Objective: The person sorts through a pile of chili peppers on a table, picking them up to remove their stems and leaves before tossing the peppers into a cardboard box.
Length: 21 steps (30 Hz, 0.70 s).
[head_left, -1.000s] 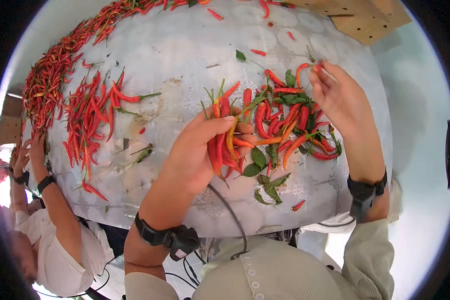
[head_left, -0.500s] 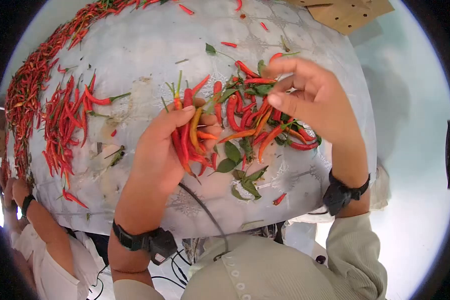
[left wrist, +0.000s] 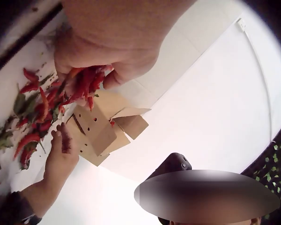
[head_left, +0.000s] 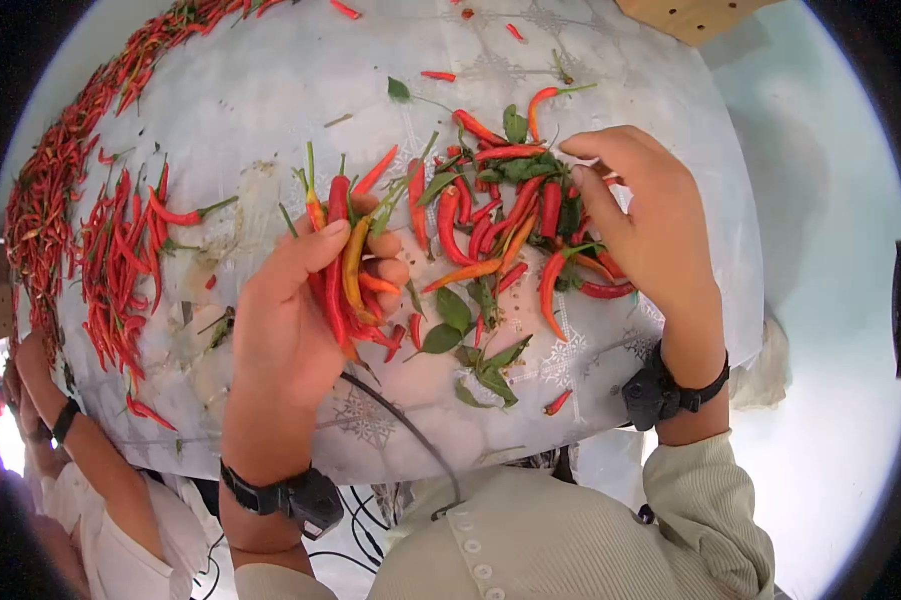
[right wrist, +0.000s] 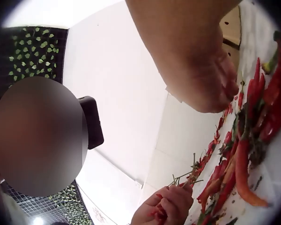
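In the head view my left hand (head_left: 295, 315) grips a bunch of red and orange peppers (head_left: 338, 262), stems up, thumb across them. The right hand (head_left: 655, 215) is over the right edge of a loose heap of peppers and leaves (head_left: 515, 215), its fingers bent loosely; whether the fingertips touch a pepper is hidden. The left wrist view shows the held peppers (left wrist: 86, 84) under the left hand (left wrist: 112, 51), and the right hand (left wrist: 61, 154) beside the heap. In the right wrist view the right hand (right wrist: 201, 70) shows no pepper in its fingers.
A smaller pile of red peppers (head_left: 120, 265) lies left on the covered table (head_left: 270, 110), with a long heap (head_left: 55, 200) along its far-left edge. A cardboard box (head_left: 695, 15) stands at the top right. Another person's arm (head_left: 90, 445) reaches in at lower left.
My right hand has moved from the heap's upper edge, near a curved pepper, to its right side. That pepper now lies above the heap. The left hand keeps its bunch. The head view has shifted.
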Motion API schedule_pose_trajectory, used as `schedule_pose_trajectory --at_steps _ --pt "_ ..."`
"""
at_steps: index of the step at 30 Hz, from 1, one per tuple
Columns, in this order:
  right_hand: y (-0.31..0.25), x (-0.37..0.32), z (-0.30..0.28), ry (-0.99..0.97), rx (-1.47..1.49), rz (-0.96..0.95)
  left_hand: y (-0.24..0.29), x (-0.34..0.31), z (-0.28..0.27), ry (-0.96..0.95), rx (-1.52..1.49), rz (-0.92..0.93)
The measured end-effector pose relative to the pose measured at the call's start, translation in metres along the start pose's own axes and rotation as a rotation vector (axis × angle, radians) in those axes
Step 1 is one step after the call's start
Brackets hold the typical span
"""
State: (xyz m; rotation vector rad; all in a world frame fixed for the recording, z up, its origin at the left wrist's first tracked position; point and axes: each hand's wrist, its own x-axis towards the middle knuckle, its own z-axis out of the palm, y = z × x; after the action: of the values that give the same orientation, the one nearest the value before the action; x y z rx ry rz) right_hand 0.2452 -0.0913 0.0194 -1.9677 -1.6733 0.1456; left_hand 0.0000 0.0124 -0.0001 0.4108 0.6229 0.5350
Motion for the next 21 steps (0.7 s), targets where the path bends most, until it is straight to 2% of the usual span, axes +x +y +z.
schedule_pose_trajectory --at_steps 1,4,7,10,13,16,19,21 --pt "-0.002 0.001 -0.004 0.016 0.024 0.117 -0.001 0.0 0.001 0.005 0.004 0.002" --pt "0.0 0.001 -0.005 -0.13 -0.011 0.181 -0.003 -0.002 0.002 0.02 0.002 0.007" --pt "-0.001 -0.002 0.003 -0.145 0.011 0.104 -0.001 -0.003 0.002 0.025 -0.006 0.007" --pt "0.001 -0.004 0.011 -0.093 0.15 -0.07 0.001 0.0 0.001 0.006 -0.013 0.007" --pt "0.001 -0.006 0.014 -0.099 0.172 -0.121 -0.002 -0.001 0.0 0.017 -0.02 0.002" --pt "0.004 -0.003 0.011 0.013 0.1 -0.061 -0.002 0.0 0.0 0.018 -0.017 -0.011" --pt "0.0 0.001 0.009 -0.013 0.053 -0.146 -0.001 0.001 -0.001 0.0 -0.011 -0.015" --pt "-0.005 0.002 0.018 -0.016 0.11 -0.31 -0.002 0.0 -0.002 0.007 -0.015 -0.013"
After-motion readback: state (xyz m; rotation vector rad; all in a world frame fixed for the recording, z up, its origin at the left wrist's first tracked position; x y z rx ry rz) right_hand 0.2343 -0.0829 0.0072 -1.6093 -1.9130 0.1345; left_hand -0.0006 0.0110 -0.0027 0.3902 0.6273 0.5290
